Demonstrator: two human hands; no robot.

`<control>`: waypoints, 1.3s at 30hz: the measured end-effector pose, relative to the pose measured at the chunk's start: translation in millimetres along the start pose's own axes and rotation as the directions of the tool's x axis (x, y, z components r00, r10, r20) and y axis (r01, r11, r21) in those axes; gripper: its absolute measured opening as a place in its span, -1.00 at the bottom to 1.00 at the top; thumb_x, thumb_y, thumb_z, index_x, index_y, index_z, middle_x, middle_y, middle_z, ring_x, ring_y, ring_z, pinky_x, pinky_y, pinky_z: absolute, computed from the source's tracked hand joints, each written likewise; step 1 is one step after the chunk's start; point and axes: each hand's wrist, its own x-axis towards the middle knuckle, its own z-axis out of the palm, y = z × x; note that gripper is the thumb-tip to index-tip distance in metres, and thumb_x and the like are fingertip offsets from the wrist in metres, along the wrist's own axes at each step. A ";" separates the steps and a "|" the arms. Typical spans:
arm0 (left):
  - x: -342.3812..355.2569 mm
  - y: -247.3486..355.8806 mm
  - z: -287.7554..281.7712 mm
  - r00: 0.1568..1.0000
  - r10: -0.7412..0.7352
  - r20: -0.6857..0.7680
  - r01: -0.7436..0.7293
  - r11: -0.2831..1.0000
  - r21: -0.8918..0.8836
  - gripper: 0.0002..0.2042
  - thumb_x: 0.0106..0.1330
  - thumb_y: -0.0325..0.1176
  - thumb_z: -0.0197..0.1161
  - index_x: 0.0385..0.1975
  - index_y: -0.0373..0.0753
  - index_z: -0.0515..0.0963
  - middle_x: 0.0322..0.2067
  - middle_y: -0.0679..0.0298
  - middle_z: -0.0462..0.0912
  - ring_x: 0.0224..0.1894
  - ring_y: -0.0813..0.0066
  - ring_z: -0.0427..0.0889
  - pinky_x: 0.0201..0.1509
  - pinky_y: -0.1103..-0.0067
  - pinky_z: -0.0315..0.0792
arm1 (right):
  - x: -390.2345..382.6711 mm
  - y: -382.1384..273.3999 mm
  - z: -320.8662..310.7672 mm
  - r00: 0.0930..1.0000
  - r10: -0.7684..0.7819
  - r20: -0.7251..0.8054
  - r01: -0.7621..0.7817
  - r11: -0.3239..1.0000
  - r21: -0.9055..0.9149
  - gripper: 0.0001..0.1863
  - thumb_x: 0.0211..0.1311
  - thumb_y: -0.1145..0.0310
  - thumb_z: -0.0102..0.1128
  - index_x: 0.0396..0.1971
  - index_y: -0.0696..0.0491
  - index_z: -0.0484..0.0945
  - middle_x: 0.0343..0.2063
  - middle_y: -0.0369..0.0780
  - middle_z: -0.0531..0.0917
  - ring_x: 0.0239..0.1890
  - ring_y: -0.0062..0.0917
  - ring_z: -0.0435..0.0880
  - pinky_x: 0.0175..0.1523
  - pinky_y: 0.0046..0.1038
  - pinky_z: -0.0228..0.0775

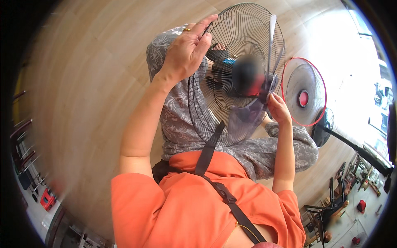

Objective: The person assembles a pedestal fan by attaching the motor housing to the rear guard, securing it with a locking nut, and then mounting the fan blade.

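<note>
A black wire fan grille [198,105] stands tilted over my lap, with the fan's motor housing [244,76] blurred at its middle. My left hand [188,51] holds the grille's upper left rim, thumb and fingers against the wires. On the grille's right side, my right hand [279,108] pinches a see-through grey fan blade [271,39] close to its hub. The blade is turned partly edge-on, and one of its wings overlaps the lower grille. My right fingertips are partly hidden behind the hub.
A second, red-rimmed grille [294,74] lies on the wooden floor [95,78] to the right. Near it a black pole [351,144] runs from a round dark base [324,131]. At the far lower right, a person sits by a dark chair among scattered things.
</note>
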 end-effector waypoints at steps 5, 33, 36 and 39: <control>-0.2 3.4 2.2 0.991 0.099 -0.089 -0.095 0.994 0.051 -0.61 0.26 -0.27 -0.09 0.11 -0.08 0.30 -0.44 0.21 0.45 -0.48 0.48 0.45 -0.25 0.56 0.37 | -8.9 -12.6 24.8 0.949 -0.113 -0.293 -0.033 0.892 -0.451 -0.61 0.21 0.36 0.06 0.00 0.17 0.28 -0.27 -0.29 0.52 -0.24 -0.67 0.45 -0.12 -0.61 0.30; -5.1 10.2 2.2 0.994 0.037 -0.101 -0.037 0.999 0.006 -0.63 0.23 -0.33 -0.08 0.06 -0.09 0.37 -0.19 0.15 0.49 -0.40 0.46 0.54 -0.26 0.57 0.42 | -10.0 -51.0 98.4 0.881 -0.472 -0.038 0.197 0.438 -0.877 0.01 -0.54 0.61 0.27 0.18 -0.15 0.17 0.16 -0.21 0.11 0.07 -0.41 0.28 0.05 -0.39 0.29; -10.2 19.6 -0.7 0.993 -0.020 -0.115 0.018 1.000 -0.014 -0.64 0.23 -0.33 -0.07 0.05 -0.08 0.38 -0.23 0.18 0.49 -0.44 0.49 0.52 -0.28 0.60 0.41 | -10.1 -50.6 103.8 0.882 -0.464 -0.077 0.175 0.476 -0.862 -0.02 -0.55 0.59 0.27 0.14 -0.14 0.21 0.15 -0.21 0.13 0.09 -0.39 0.26 0.07 -0.37 0.26; -6.6 33.3 -5.1 0.990 -0.144 -0.007 0.142 0.984 -0.112 -0.61 0.25 -0.36 -0.11 0.10 -0.24 0.28 -0.09 0.10 0.45 -0.21 0.52 0.48 -0.15 0.64 0.38 | -18.9 -52.3 114.9 0.847 -0.530 -0.054 0.111 0.274 -0.955 -0.05 -0.56 0.60 0.27 0.12 -0.13 0.25 0.14 -0.18 0.14 0.14 -0.31 0.21 0.15 -0.32 0.18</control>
